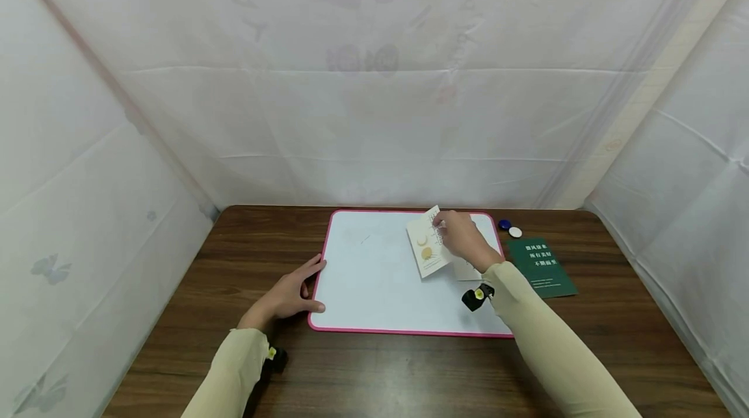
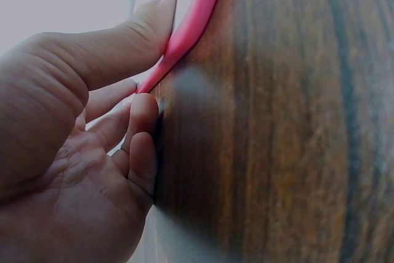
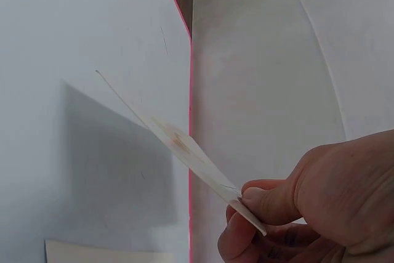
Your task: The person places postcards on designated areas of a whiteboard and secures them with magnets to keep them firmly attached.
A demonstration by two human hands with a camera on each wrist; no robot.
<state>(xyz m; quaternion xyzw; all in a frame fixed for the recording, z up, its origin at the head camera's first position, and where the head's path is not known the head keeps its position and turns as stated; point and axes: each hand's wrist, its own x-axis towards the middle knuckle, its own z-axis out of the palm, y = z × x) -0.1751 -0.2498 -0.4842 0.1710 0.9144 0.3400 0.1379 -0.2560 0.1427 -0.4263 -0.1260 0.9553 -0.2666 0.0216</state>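
Observation:
My right hand [image 1: 462, 236] pinches a white card [image 1: 424, 254] by its edge, between thumb and fingers. The card has dark writing and a round yellow print, and it is held tilted over the whiteboard [image 1: 368, 288], casting a shadow on it in the right wrist view. A second pale card [image 3: 104, 254] lies on the board, partly hidden under my right arm in the head view. At the board's left side my left hand [image 1: 292, 291] rests with thumb and index finger spread along the pink rim [image 2: 196, 20]. Its thumb [image 2: 144, 32] lies over that rim.
Right of the board lies a green booklet [image 1: 541, 268] with white characters. A blue round piece [image 1: 504, 225] and a white round piece [image 1: 515, 232] sit behind it. White sheeting [image 1: 374, 138] encloses the back and sides of the brown wooden table [image 1: 374, 379].

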